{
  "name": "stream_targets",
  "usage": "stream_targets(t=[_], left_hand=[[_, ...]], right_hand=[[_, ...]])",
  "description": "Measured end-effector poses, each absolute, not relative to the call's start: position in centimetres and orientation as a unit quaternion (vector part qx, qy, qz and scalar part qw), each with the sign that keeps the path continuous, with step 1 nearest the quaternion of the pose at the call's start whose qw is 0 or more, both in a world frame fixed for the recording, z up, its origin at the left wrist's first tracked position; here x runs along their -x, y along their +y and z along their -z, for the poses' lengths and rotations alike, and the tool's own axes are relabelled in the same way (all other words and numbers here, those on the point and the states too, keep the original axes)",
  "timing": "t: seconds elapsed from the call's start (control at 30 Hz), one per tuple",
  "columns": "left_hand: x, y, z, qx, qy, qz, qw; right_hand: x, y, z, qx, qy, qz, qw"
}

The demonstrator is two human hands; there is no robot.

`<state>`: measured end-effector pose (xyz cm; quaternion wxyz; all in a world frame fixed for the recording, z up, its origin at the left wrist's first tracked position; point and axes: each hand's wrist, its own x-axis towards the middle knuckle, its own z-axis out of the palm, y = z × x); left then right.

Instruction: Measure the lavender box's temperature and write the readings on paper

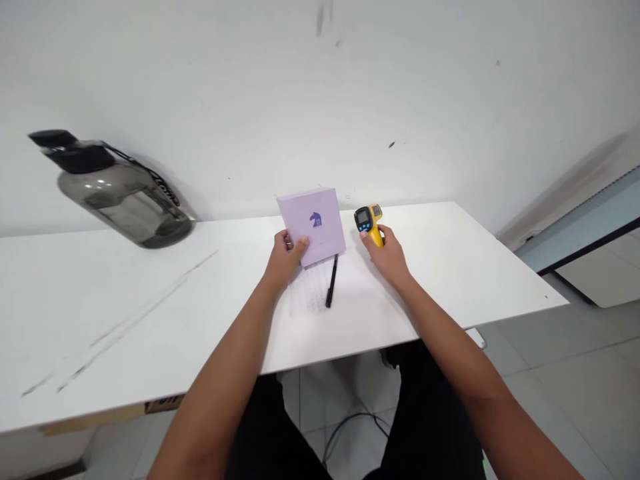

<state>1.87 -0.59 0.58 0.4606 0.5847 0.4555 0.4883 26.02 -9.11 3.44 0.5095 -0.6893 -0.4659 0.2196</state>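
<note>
My left hand [289,255] grips a light purple booklet [327,233] by its lower left edge, thumb on the front. A dark blue horse-head mark shows on its cover. The booklet is tilted up above the table. In my right hand [387,257] is a yellow and black infrared thermometer [370,223], its screen and blue buttons facing me, my fingers wrapped round the handle. Below the booklet lie a sheet of paper [305,297] with faint print and a black pen [331,283]; the booklet hides the sheet's upper part.
A large grey see-through bottle [125,193] with a black lid stands at the back left, against the wall. The white table [125,320] bears dark streaks and ends in a corner at the right. A cable [345,423] lies on the floor below.
</note>
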Motion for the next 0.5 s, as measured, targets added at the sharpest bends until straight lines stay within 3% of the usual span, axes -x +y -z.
stream_targets(t=[0.1, 0.2, 0.5], left_hand=[[-1.84, -0.62, -0.54, -0.583, 0.458, -0.484, 0.464], [-1.78, -0.66, -0.54, -0.585, 0.458, -0.478, 0.470], [-1.91, -0.86, -0.75, -0.580, 0.463, -0.473, 0.474]], right_hand=[[-26.85, -9.04, -3.61, 0.775, -0.500, -0.117, 0.368], [-26.85, -8.93, -3.56, 0.785, -0.551, -0.042, 0.278], [-26.33, -8.67, -3.38, 0.818, -0.560, -0.008, 0.134]])
